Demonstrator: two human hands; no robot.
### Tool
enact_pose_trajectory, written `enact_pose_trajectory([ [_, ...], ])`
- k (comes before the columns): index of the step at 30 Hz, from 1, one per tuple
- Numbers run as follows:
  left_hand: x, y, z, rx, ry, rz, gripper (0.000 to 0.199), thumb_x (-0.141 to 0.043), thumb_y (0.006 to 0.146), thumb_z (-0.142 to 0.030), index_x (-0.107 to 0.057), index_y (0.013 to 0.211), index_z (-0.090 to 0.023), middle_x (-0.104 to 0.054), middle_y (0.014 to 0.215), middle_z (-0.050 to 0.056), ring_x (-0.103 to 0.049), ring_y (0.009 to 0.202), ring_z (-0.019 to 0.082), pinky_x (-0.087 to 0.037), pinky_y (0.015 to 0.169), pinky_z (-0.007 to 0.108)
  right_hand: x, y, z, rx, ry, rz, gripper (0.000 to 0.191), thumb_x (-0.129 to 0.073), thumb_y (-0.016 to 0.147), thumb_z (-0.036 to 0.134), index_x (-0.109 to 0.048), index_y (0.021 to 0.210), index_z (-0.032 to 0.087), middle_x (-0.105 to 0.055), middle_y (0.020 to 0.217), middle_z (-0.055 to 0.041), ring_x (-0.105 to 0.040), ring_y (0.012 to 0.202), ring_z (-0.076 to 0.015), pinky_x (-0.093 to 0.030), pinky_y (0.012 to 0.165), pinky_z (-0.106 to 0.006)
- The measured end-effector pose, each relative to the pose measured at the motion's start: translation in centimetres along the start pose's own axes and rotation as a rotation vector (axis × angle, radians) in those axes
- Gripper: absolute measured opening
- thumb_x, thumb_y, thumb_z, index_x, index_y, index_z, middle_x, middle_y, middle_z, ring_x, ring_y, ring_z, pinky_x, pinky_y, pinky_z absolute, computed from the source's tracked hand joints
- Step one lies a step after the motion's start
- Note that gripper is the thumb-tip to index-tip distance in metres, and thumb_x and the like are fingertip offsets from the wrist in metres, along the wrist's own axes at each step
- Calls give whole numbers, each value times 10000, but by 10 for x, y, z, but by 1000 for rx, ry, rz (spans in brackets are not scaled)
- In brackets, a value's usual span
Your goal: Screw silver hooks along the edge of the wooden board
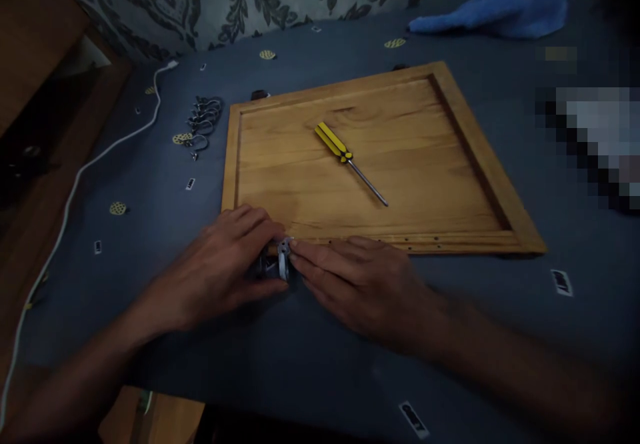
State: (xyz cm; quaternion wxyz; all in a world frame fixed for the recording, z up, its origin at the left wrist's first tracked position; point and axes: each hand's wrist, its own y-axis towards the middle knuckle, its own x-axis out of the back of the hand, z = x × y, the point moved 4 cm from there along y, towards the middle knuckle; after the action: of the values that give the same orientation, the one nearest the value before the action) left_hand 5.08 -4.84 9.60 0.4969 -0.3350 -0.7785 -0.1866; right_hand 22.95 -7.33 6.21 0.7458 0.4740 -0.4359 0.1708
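A framed wooden panel, like a cabinet door, lies on a dark blue patterned cloth. At its near edge, toward the left corner, a metal hinge sits between my hands. My left hand curls around the hinge's left side, thumb below and fingers over the panel's frame. From the other side, the fingertips of my right hand press against the hinge, its fingers close together along the edge. Small dark holes show in the frame to the right. On the panel rests a yellow-and-black-handled screwdriver, its tip toward the near right.
Several small metal pieces with loops lie left of the panel. A white cable runs down the left side. Near the wall is a blue cloth. A blurred-out rectangular object is at right; wooden furniture stands at left.
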Motion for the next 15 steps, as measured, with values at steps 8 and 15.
enact_pose_trajectory([
  [8, 1, 0, -1, 47, -2, 21, 279, -708, 932, -318, -597, 1146, -178, -633, 1070, 62, -591, 993, 247, -506, 842, 395, -5, -2, 1, 34, -55, 100, 347, -433, 1049, 86, -756, 1165, 143, -784, 1177, -84, -719, 894, -175, -562, 728, -316],
  [15, 2, 2, -2, 53, -8, 43, 264, -713, 932, -320, -595, 1128, -186, -637, 1052, 56, -596, 992, 237, -503, 839, 380, -3, -2, 2, 64, -69, 105, 381, -392, 1070, 100, -762, 1150, 143, -779, 1186, -77, -704, 872, -176, -544, 706, -326],
])
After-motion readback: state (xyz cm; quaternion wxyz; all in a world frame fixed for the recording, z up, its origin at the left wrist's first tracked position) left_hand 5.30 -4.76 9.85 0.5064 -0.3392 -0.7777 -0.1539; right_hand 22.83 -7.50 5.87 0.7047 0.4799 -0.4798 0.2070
